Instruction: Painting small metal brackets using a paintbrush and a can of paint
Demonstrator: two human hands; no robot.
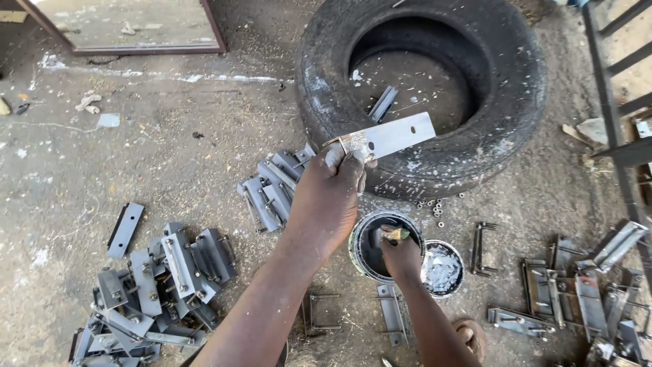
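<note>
My left hand [331,194] is raised and grips a flat grey metal plate [394,134] by its bolted end, holding it out over the edge of an old black tyre [475,146]. My right hand [401,257] is lower and holds a small brush [394,234] dipped into a round paint tin [363,255] of dark paint. The tin's lid [443,268], smeared with silver-grey paint, lies just right of the tin.
Piles of grey metal brackets lie at the lower left [153,285], beside the tyre [275,190] and at the right [584,292]. Loose nuts [435,205] sit by the tyre. U-bolts [481,248] lie on the dirt ground. A dark metal frame [621,102] stands at the right edge.
</note>
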